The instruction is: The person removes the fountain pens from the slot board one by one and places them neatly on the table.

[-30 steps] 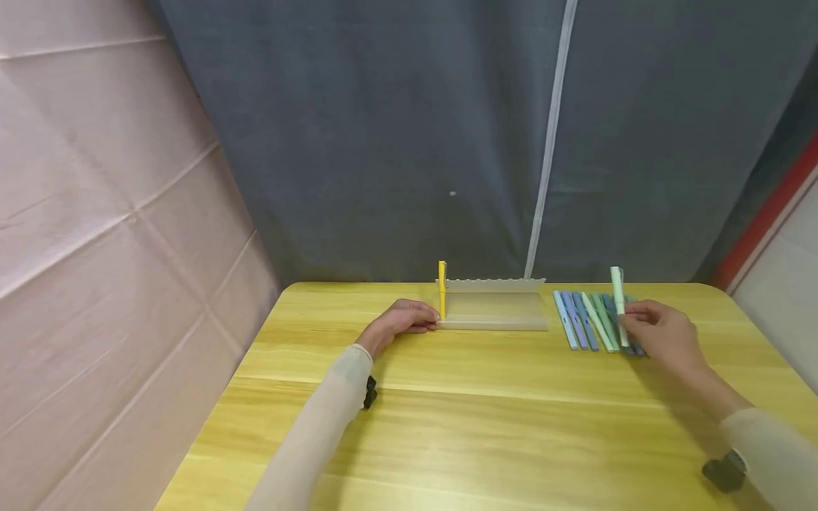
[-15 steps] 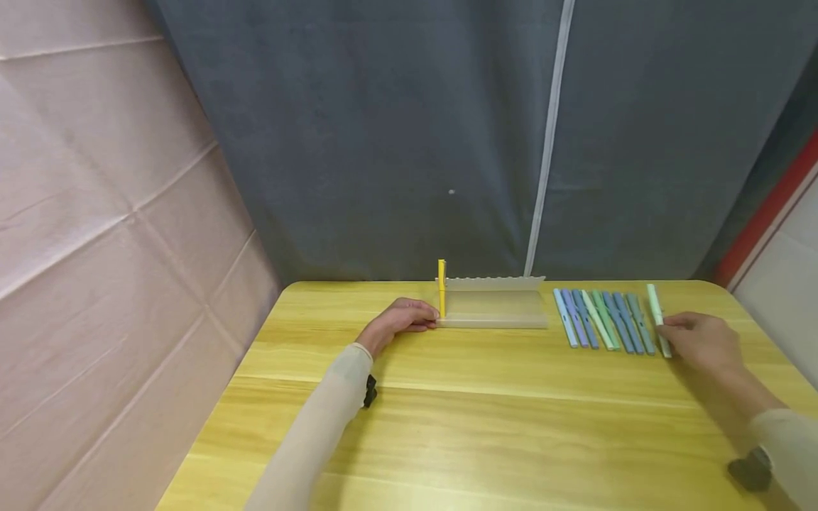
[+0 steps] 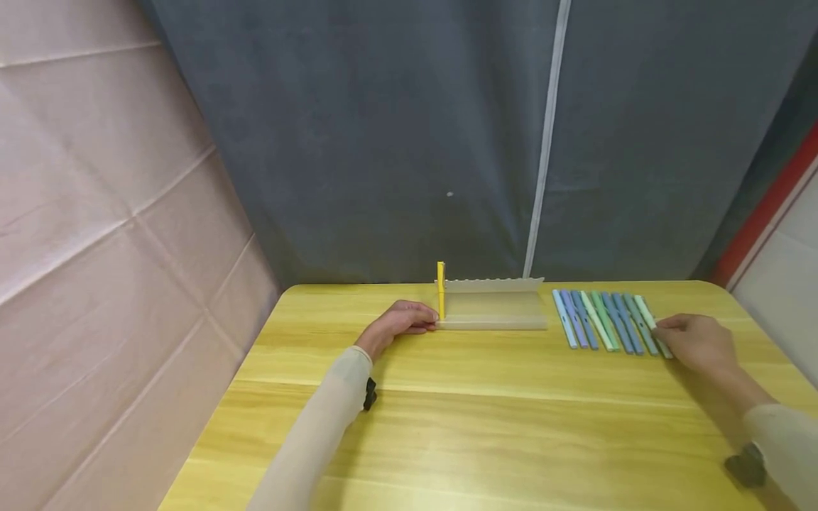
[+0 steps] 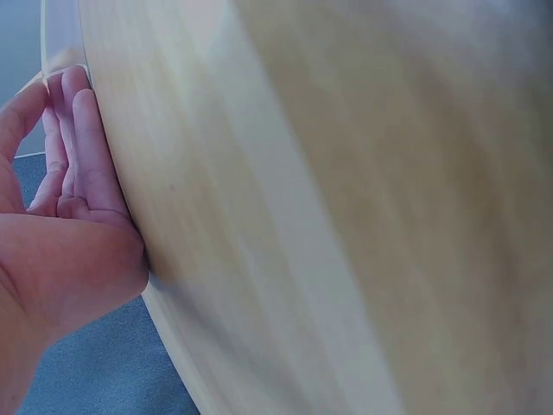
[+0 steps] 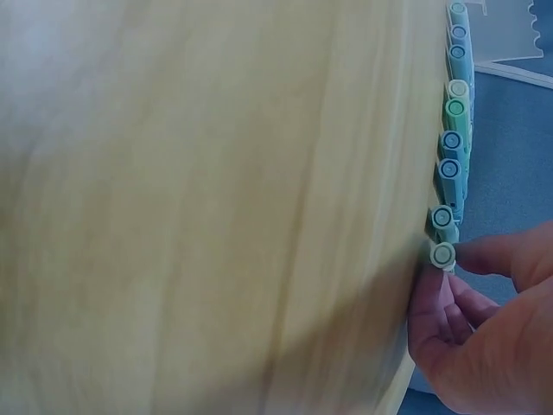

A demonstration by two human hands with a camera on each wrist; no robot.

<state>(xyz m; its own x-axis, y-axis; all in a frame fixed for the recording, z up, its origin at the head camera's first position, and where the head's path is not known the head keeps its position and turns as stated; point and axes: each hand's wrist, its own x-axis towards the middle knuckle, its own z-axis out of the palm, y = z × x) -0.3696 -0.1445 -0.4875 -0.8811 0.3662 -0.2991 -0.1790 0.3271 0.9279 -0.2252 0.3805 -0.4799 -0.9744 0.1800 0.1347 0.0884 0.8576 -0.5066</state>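
Observation:
At the right end of a row of pens, my right hand pinches a pale green pen lying slanted on the table. In the right wrist view, thumb and fingers sit on either side of that pen's round end, beside a darker green pen. My left hand holds the left front corner of a clear plastic pen stand with a wavy back edge. A yellow pen stands upright at the stand's left end, close to the fingertips. In the left wrist view, thumb and fingers meet at the clear plastic.
The pens of the row, in blue, purple and green, lie side by side to the right of the stand. A wooden table carries everything. Behind it hangs a dark grey curtain; a pale fabric wall rises on the left.
My right hand has carried the pale green pen rightward from above the row and laid it down at the right end, then shifted it close against its neighbour. The left hand stays in place.

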